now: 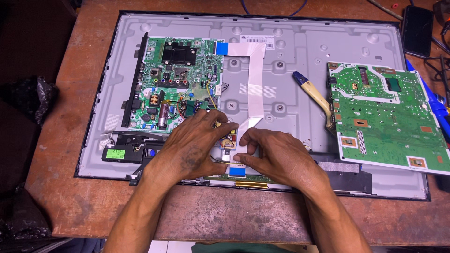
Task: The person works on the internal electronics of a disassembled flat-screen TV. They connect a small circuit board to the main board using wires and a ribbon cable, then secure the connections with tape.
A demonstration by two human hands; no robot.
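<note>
Both hands meet at the panel's near edge: our left hand (194,143) presses flat beside the right hand (276,157), which pinches the white ribbon cable (255,79). We see the cable's near end hidden under our fingers. Bare metal back panel (300,51) lies far; a loose green board (386,115) and cream-handled tool (315,96) crowd the right.

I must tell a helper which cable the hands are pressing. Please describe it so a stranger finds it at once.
On the grey metal back panel, right of the mounted green board, a flat white ribbon cable runs down to both hands. It alone is wide, paper-white and folded, with blue ends.
</note>
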